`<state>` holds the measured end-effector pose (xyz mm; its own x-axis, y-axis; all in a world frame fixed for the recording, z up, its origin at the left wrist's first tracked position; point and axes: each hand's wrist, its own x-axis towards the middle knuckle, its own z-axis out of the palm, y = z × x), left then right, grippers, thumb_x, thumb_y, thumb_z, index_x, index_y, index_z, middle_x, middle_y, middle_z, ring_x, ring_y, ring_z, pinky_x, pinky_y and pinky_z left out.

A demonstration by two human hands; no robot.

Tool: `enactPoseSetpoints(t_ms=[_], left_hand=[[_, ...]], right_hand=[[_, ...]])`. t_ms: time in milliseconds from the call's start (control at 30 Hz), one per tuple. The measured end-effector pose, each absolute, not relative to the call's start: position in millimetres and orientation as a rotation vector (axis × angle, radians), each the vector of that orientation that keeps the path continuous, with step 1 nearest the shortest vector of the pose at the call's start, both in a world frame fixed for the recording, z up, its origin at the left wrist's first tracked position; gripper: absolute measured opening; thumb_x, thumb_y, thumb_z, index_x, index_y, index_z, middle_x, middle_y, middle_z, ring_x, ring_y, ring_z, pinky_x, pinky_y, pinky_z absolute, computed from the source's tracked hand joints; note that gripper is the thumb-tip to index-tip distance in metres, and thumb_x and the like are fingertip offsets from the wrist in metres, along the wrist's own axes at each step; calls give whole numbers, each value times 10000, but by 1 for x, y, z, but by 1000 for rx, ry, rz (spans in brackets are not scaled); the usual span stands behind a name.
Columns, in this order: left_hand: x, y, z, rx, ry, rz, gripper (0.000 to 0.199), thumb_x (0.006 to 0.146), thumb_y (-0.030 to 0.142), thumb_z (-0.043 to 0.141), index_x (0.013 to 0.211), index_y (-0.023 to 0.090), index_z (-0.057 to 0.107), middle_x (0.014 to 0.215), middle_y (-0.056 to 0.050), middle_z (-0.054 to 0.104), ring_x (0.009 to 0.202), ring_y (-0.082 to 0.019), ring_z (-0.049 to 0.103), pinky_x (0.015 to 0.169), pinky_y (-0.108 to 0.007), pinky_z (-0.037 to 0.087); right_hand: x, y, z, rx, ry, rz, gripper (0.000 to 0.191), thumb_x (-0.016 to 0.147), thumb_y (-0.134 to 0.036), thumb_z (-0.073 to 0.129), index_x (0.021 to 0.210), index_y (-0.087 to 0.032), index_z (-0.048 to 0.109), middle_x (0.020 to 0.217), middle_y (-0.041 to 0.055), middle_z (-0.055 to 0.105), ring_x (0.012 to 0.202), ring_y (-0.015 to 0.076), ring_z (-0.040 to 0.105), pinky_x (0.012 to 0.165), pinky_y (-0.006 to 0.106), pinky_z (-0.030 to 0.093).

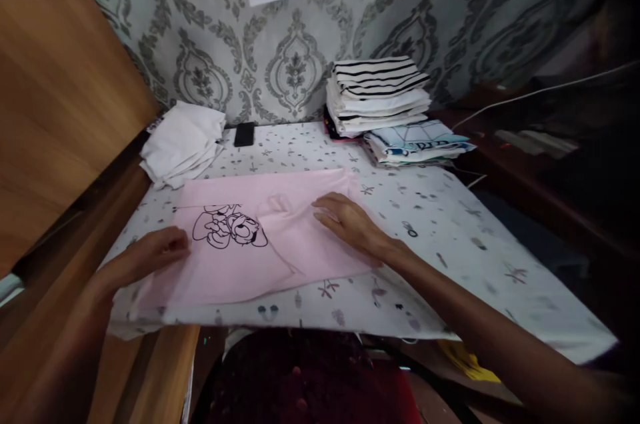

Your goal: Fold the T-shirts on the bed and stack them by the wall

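Observation:
A pink garment (215,277) with a black line drawing of a cartoon figure lies spread across the table, its surface wrinkled near the middle. Over its left edge is my left hand (167,246), fingers curled together; whether they pinch any cloth is too small to tell. My right hand (350,221) rests on the right part of the pink fabric, with its fingers stretched out toward the wrinkled area and nothing held in them.
White folded cloths (183,141) lie at the back left beside a black phone (245,135). Folded clothes (380,94) are stacked at the back right, next to a lower pile (417,143). A wooden panel (65,104) borders the patterned tablecloth (450,244) on the left.

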<state>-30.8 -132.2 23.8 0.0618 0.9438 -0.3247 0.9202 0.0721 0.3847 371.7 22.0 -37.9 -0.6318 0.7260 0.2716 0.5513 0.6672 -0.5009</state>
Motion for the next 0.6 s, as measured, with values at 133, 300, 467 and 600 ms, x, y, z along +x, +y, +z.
enactPoseSetpoints(t_ms=[133, 300, 467, 600], left_hand=[[-29, -174, 27, 1720, 1783, -79, 229, 844, 430, 539, 939, 230, 598, 987, -11, 627, 926, -211, 583, 806, -294, 458], [-5, -198, 24, 1789, 1956, -194, 274, 722, 224, 544, 995, 217, 572, 1101, -46, 586, 1011, -233, 545, 854, -333, 448], [-1, -205, 18, 1909, 1975, -210, 233, 696, 59, 420, 861, 207, 495, 1039, -56, 570, 958, -215, 531, 827, -330, 434], [-11, -206, 11, 1927, 1991, -205, 182, 694, 44, 394, 755, 208, 442, 983, -62, 578, 900, -215, 535, 780, -330, 428]], right_hand=[[316, 50, -35, -1070, -2515, 548, 289, 974, -304, 524, 1219, -179, 612, 1194, 118, 615, 1098, 244, 609, 938, 366, 491], [282, 66, -37, -1241, -2581, 527, 213, 914, -292, 588, 1097, -205, 654, 1007, 81, 625, 904, 226, 616, 737, 311, 461], [277, 70, -45, -1118, -2570, 513, 117, 887, -206, 560, 773, -201, 586, 886, 49, 601, 744, 175, 566, 628, 279, 392], [280, 67, -49, -1051, -2373, 637, 108, 846, -191, 560, 750, -212, 517, 794, 18, 595, 654, 153, 551, 600, 279, 404]])
